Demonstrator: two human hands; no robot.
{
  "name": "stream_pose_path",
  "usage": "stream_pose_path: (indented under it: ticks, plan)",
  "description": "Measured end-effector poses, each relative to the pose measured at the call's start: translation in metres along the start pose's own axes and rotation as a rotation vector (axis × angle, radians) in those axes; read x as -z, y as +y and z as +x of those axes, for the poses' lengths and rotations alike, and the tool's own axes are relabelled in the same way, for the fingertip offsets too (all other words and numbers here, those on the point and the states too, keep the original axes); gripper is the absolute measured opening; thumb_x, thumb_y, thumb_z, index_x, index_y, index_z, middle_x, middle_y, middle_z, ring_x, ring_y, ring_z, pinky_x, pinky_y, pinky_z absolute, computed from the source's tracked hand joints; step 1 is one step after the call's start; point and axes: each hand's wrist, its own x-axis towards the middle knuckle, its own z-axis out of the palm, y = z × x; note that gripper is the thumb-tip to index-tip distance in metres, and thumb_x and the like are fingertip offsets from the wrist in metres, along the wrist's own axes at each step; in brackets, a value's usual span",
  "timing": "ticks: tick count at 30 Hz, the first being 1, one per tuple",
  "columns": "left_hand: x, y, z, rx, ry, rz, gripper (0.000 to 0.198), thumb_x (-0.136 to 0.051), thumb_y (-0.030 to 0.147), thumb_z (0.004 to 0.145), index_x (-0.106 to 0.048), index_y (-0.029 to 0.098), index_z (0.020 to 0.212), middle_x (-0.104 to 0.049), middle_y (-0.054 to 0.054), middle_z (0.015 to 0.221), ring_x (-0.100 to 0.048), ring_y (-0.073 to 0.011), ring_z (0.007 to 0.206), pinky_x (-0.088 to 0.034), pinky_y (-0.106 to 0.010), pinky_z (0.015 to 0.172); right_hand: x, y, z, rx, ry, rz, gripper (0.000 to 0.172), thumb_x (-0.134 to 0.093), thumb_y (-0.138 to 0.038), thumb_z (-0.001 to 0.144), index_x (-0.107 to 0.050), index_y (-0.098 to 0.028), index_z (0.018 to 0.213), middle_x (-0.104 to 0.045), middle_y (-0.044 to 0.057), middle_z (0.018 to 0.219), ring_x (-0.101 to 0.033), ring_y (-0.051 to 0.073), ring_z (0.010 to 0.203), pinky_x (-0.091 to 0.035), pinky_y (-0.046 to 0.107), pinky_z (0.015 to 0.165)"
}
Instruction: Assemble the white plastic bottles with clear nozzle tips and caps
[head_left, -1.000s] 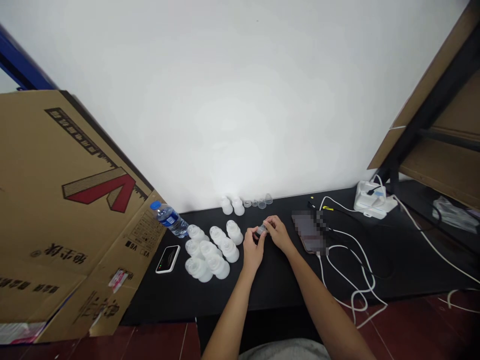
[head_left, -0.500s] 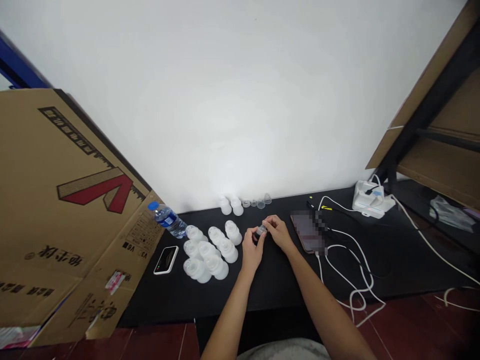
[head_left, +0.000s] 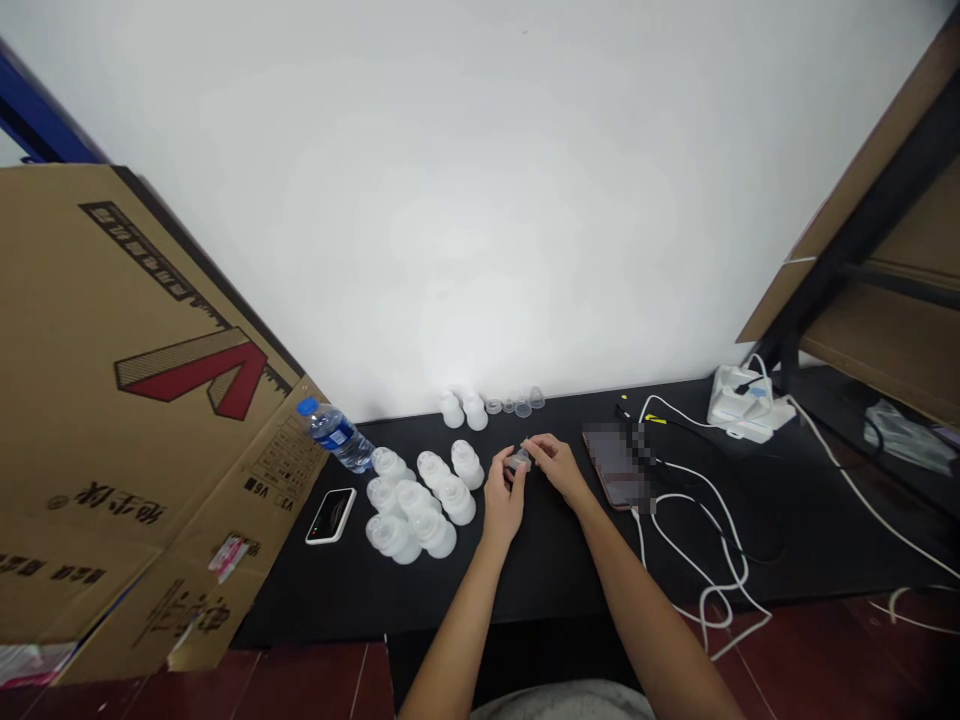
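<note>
Near the middle of the black table, my left hand grips a small translucent bottle top between thumb and fingers. My right hand is closed in a pinch at the upper tip of the same piece, which looks like a teat in a collar; the fingertips partly cover it. Left of my hands stands a cluster of several white, frosted bottles with clear domed tops. Farther back, by the wall, are two more white bottles and several loose clear parts, including rings and a dome-shaped cap.
A water bottle leans at the left beside a large cardboard box. A white-framed device lies near it. To the right are a phone, tangled white cables and a white power strip.
My right fingertips have shifted slightly up the translucent top, while my left hand keeps its hold. The view has tilted a little; the bottles and loose parts stay in place.
</note>
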Motion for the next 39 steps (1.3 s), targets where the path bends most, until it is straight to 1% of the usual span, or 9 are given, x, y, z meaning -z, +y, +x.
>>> stream_pose_path:
  ticks: [8,16,21,23,26,27,31,36,39]
  plan:
    - [0.001,0.002,0.0,0.002,-0.029,0.014,0.042,-0.06,0.056,0.103,-0.067,0.024,0.13,-0.072,-0.007,0.102,-0.065,-0.0211,0.083,-0.053,-0.033,0.077,0.0,0.004,0.0,0.01,-0.029,0.02,0.044,-0.076,-0.064,0.088,-0.067,-0.023,0.075,-0.07,0.004,0.081,-0.064,0.021,0.073,-0.054,0.034,0.069]
    - [-0.002,-0.002,0.001,-0.049,0.004,-0.004,0.032,-0.07,0.047,0.099,-0.068,0.023,0.12,-0.071,-0.007,0.106,-0.062,-0.0195,0.085,-0.053,-0.033,0.08,-0.003,0.005,-0.002,0.02,-0.031,-0.013,0.045,-0.075,-0.066,0.089,-0.064,-0.024,0.076,-0.066,0.002,0.077,-0.062,0.02,0.069,-0.052,0.033,0.067]
    - [0.0,0.004,0.0,-0.089,-0.017,0.04,0.039,-0.062,0.047,0.104,-0.065,0.024,0.135,-0.068,-0.01,0.112,-0.062,-0.021,0.087,-0.054,-0.038,0.087,-0.003,0.001,-0.001,0.016,-0.047,-0.035,0.042,-0.07,-0.064,0.093,-0.072,-0.023,0.087,-0.071,0.005,0.082,-0.066,0.023,0.072,-0.054,0.035,0.068]
    - [0.0,0.007,0.0,-0.101,-0.049,0.063,0.037,-0.058,0.046,0.107,-0.066,0.024,0.136,-0.067,-0.01,0.113,-0.064,-0.0224,0.09,-0.053,-0.039,0.09,-0.002,-0.005,-0.002,0.032,0.013,-0.099,0.041,-0.063,-0.061,0.099,-0.073,-0.022,0.095,-0.073,0.007,0.087,-0.067,0.024,0.074,-0.055,0.037,0.07]
    - [0.001,0.008,-0.001,-0.09,-0.063,0.044,0.032,-0.057,0.042,0.107,-0.065,0.024,0.132,-0.067,-0.011,0.118,-0.066,-0.0254,0.104,-0.052,-0.041,0.097,-0.004,-0.021,-0.002,0.157,0.142,-0.302,0.036,-0.056,-0.051,0.105,-0.072,-0.02,0.115,-0.075,0.011,0.103,-0.067,0.025,0.081,-0.057,0.041,0.08]
    - [0.001,0.008,-0.001,-0.088,-0.069,0.027,0.031,-0.057,0.04,0.107,-0.064,0.024,0.132,-0.066,-0.011,0.12,-0.066,-0.026,0.109,-0.051,-0.041,0.099,-0.006,-0.027,0.0,0.217,0.14,-0.377,0.034,-0.056,-0.047,0.106,-0.07,-0.02,0.121,-0.074,0.012,0.108,-0.067,0.025,0.085,-0.058,0.042,0.084]
    - [-0.001,0.002,-0.002,-0.059,-0.1,-0.019,0.028,-0.065,0.032,0.1,-0.06,0.022,0.126,-0.067,-0.009,0.117,-0.066,-0.0262,0.106,-0.051,-0.039,0.093,-0.023,-0.048,0.023,0.354,0.031,-0.615,0.035,-0.052,-0.032,0.107,-0.067,-0.019,0.135,-0.074,0.015,0.119,-0.065,0.033,0.113,-0.054,0.05,0.102]
    - [-0.007,-0.004,-0.002,-0.042,-0.083,-0.053,0.024,-0.067,0.028,0.096,-0.058,0.022,0.117,-0.066,-0.007,0.108,-0.066,-0.0254,0.098,-0.05,-0.037,0.087,-0.057,-0.051,0.067,0.4,-0.228,-0.839,0.059,-0.053,-0.022,0.103,-0.048,-0.022,0.161,-0.065,0.016,0.147,-0.059,0.035,0.134,-0.045,0.052,0.115]
    - [-0.007,-0.002,-0.001,-0.078,-0.066,-0.067,0.025,-0.065,0.029,0.097,-0.058,0.022,0.121,-0.066,-0.008,0.113,-0.065,-0.0269,0.105,-0.051,-0.039,0.092,-0.071,-0.045,0.086,0.39,-0.301,-0.9,0.057,-0.062,-0.023,0.1,-0.052,-0.023,0.157,-0.064,0.018,0.148,-0.057,0.037,0.138,-0.043,0.052,0.115]
